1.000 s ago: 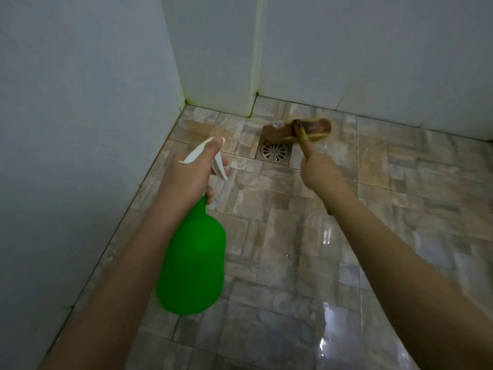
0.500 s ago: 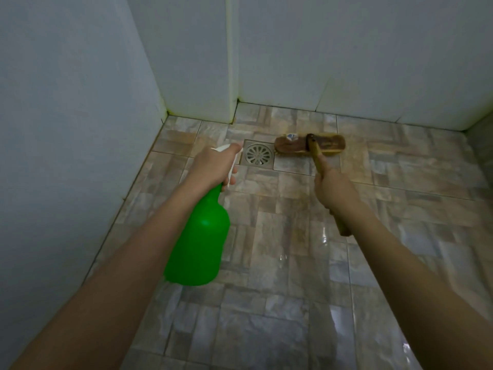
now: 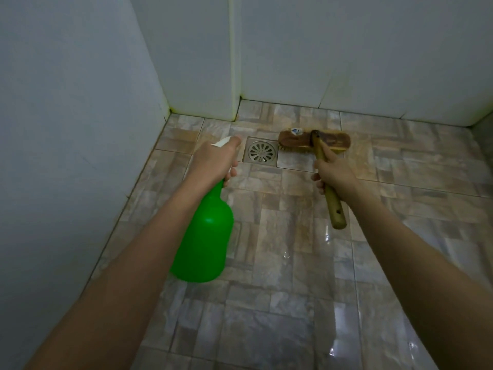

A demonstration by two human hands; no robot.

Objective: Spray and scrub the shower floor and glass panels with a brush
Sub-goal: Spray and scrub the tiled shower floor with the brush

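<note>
Left hand (image 3: 213, 161): fingers (image 3: 232, 174) curled round the neck of a green plastic spray bottle (image 3: 205, 236), gripping it just below its white plastic trigger head (image 3: 222, 142), whose tip shows past the knuckles. The bottle body hangs down and back toward the person, tilted, above the floor; whether the trigger is being squeezed cannot be told. Right hand (image 3: 334, 173): fingers (image 3: 318, 180) closed round the yellowish wooden handle of a long-handled scrubbing brush (image 3: 333, 206), with the forefinger laid straight along the top of the handle toward the head. The free end of the handle sticks out behind the hand and has a small hole in it. The brown oblong wooden brush head (image 3: 330, 140) lies crosswise on the floor, bristles down, a small pale label near its left end. Its left end sits just beside a square metal floor drain with a round slotted grate (image 3: 262, 153), which lies between the two hands. The brown and grey stone-patterned tiled shower floor (image 3: 280, 276) shows glossy reflections in its nearer part. The brush head is near the far wall. Pale grey-white wall panels (image 3: 360, 54) enclose the floor at the left and the far side, with yellowish staining along the lower joints in the corner (image 3: 236, 113).
</note>
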